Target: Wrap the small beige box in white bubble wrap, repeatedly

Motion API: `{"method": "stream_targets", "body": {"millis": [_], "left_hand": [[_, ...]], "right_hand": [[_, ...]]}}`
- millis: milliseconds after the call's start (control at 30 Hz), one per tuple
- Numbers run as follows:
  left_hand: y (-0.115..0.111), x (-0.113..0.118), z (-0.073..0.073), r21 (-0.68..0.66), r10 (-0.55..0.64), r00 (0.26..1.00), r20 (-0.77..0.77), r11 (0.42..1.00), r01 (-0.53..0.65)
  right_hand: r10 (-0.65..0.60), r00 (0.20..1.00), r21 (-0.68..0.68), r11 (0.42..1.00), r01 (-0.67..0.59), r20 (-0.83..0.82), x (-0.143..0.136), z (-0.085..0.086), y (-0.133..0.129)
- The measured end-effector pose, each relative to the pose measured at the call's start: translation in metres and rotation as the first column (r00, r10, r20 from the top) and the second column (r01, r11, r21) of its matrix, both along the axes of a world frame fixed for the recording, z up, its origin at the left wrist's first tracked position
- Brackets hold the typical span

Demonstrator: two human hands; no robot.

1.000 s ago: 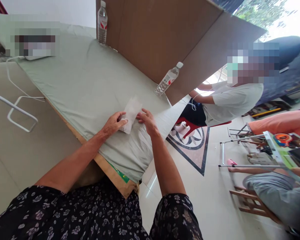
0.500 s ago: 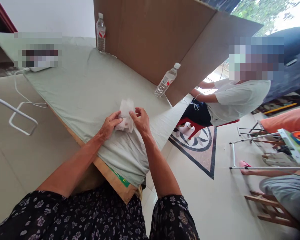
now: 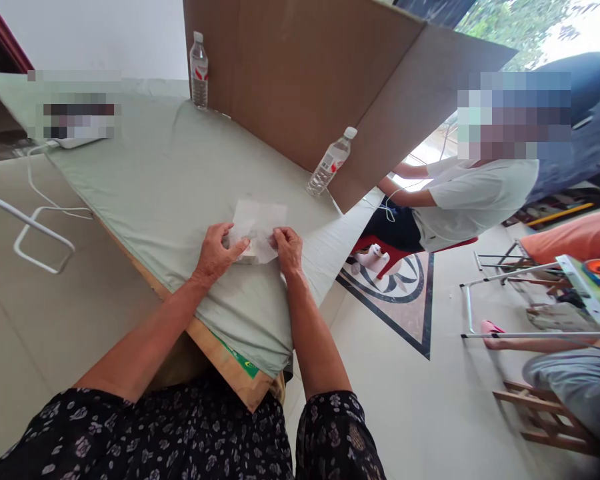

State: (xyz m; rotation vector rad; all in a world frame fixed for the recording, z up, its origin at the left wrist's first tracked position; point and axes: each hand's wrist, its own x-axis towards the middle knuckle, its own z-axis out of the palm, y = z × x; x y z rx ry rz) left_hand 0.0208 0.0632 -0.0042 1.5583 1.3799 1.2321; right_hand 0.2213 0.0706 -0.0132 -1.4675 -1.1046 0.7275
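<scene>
A thin, see-through white sheet [image 3: 260, 217] lies spread over the cloth-covered table, near its front corner. Under its lower part is a small pale block [image 3: 249, 255], partly hidden. My left hand [image 3: 219, 252] is at the left side of the block, thumb pressing on the sheet and block, fingers curled behind. My right hand [image 3: 289, 248] pinches the right edge of the sheet between thumb and fingers.
Two clear bottles, one upright [image 3: 199, 77] and one tilted [image 3: 330, 163], are by a tall brown cardboard panel [image 3: 300, 73]. A person in a white shirt [image 3: 485, 193] sits behind it. A blurred white device and its cable are at the left.
My right hand has drawn the sheet's edge out to the right, so the sheet is spread wider. My left hand's thumb still presses on it.
</scene>
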Motion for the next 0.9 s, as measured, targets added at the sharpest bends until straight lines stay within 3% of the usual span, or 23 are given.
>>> {"method": "stream_targets", "body": {"millis": [100,233,300,400,500,600,667,733,800,900], "left_hand": [[0.000,0.000,0.009,0.007,0.019,0.988,-0.155,1.000,-0.018],[0.009,-0.007,0.025,-0.103,-0.076,0.939,-0.335,0.994,0.044],[0.019,-0.017,0.029,-0.061,-0.024,0.923,-0.383,0.998,0.001],[0.036,-0.037,0.026,0.044,0.082,0.903,-0.423,0.997,-0.070],[0.049,-0.054,0.015,-0.003,0.056,0.883,-0.466,0.998,-0.065],[0.049,-0.060,0.012,0.019,0.085,0.887,-0.455,0.996,-0.085],[0.039,-0.059,0.019,0.071,0.123,0.892,-0.434,0.992,-0.102],[0.027,-0.055,0.032,0.149,0.096,0.896,-0.433,0.988,-0.033],[0.018,-0.049,0.045,0.221,-0.010,0.897,-0.443,0.968,0.120],[0.015,-0.037,0.058,0.188,-0.202,0.860,-0.469,0.928,0.321]], "right_hand": [[-0.038,0.999,0.015,0.999,0.037,0.016,-0.003,-0.004,-0.003],[-0.115,0.986,0.002,0.993,0.116,0.124,-0.001,-0.004,-0.006],[-0.154,0.976,0.002,0.988,0.156,0.155,0.002,-0.003,-0.007],[-0.205,0.960,-0.016,0.977,0.212,0.192,0.004,-0.004,-0.007],[-0.188,0.950,-0.073,0.974,0.213,0.251,0.004,-0.003,-0.005],[-0.209,0.943,-0.039,0.973,0.227,0.259,0.006,0.004,-0.009],[-0.238,0.943,0.045,0.971,0.234,0.233,0.009,0.014,-0.018],[-0.196,0.955,0.100,0.979,0.178,0.222,0.009,0.026,-0.031],[-0.062,0.970,0.085,0.995,0.043,0.236,0.007,0.037,-0.042],[0.125,0.953,-0.011,0.992,-0.127,0.275,-0.004,0.045,-0.051]]}}
